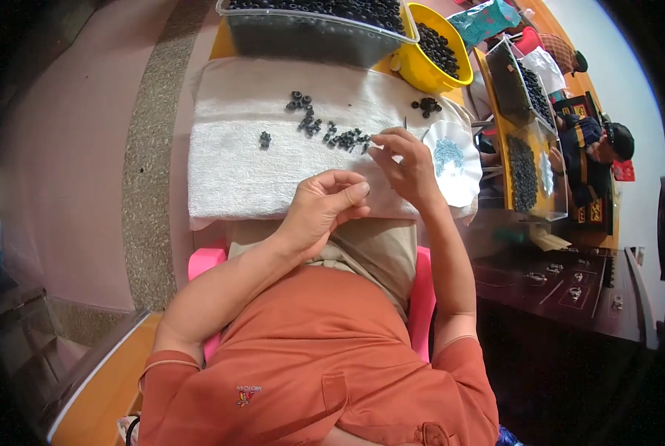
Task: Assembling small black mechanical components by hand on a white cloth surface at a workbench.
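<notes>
My left hand (323, 209) hovers over the near edge of the white towel (236, 175), thumb and forefinger pinched together. Whatever sits between those fingertips is too small to make out. To its right, my right hand (405, 165) reaches over the towel with bent fingers drawn together, its fingertips at the right end of a row of small dark pieces (345, 139). I cannot make out what they grip. Larger black rings (299, 99) lie farther back, and a small separate cluster of dark pieces (265, 140) rests to the left.
A white scalloped dish (462, 189) with tiny pale-blue bits stands right of my right hand. Behind are a clear bin (310, 44) and a yellow bowl (414, 63), both full of black pieces. Another person (592, 152) sits at a table on the right.
</notes>
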The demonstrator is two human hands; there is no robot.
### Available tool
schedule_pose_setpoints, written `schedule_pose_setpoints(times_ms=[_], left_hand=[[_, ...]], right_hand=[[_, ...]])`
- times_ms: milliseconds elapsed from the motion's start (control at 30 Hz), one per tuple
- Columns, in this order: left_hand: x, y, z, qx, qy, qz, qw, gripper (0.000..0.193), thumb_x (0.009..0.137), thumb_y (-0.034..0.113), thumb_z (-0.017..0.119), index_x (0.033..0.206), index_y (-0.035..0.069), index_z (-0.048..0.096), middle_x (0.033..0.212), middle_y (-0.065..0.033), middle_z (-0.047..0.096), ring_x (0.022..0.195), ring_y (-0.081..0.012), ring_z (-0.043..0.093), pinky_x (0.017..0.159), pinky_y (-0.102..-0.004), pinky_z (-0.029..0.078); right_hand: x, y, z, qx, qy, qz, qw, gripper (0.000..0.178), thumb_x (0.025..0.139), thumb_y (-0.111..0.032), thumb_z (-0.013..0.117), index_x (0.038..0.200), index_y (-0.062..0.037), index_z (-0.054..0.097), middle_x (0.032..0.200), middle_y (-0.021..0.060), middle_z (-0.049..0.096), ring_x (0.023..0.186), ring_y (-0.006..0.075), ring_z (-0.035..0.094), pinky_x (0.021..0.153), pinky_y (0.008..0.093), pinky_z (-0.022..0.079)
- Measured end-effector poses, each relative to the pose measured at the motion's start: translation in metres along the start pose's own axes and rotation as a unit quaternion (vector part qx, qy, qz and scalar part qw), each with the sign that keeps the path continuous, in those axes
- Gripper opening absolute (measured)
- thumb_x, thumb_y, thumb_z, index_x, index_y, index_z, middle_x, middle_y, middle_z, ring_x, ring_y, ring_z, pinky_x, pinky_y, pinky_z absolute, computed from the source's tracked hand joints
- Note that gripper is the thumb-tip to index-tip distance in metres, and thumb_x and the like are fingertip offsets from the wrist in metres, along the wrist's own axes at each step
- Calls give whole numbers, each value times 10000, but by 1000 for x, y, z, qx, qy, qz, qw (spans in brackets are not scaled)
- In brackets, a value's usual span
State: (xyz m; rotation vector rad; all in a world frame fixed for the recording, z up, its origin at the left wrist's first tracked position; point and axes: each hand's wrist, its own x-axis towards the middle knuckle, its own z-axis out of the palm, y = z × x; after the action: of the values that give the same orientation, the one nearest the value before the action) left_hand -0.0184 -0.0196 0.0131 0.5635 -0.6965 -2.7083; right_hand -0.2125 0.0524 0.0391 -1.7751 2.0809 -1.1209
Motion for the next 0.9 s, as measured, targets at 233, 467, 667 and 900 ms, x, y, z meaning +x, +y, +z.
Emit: schedule_pose_setpoints(times_ms=[233, 467, 667, 900], left_hand=[[1, -1, 1, 14, 13, 12, 1000, 126, 917, 79, 677, 1029, 24, 660, 898, -38, 669, 784, -118, 658, 736, -271, 599], [0, 2, 3, 23, 18, 28, 999, 115, 918, 75, 675, 1020, 23, 662, 894, -38, 672, 771, -115, 659, 728, -259, 591], [-2, 2, 4, 26, 18, 40, 999, 117, 910, 75, 686, 1012, 23, 663, 874, -36, 673, 749, -113, 663, 710, -252, 587], [-4, 2, 5, 29, 21, 45, 998, 121, 905, 78, 692, 1004, 16, 662, 863, -36, 670, 737, -110, 662, 694, -248, 586]], right_hand=[[36, 1, 19, -159, -75, -106, 979, 253, 803, -125, 720, 1040, -48, 680, 1046, 105, 651, 965, 312, 614, 822, 386, 504], [50, -9, 32, -204, -126, -122, 963, 273, 774, -147, 733, 1030, -60, 691, 1059, 74, 640, 1005, 279, 582, 846, 376, 498], [48, -7, 34, -223, -132, -114, 959, 206, 751, -133, 729, 944, -61, 720, 1037, 57, 642, 998, 257, 580, 842, 366, 499], [48, -7, 30, -208, -126, -102, 964, 206, 744, -118, 729, 941, -56, 719, 1013, 58, 645, 991, 254, 582, 839, 358, 499]])
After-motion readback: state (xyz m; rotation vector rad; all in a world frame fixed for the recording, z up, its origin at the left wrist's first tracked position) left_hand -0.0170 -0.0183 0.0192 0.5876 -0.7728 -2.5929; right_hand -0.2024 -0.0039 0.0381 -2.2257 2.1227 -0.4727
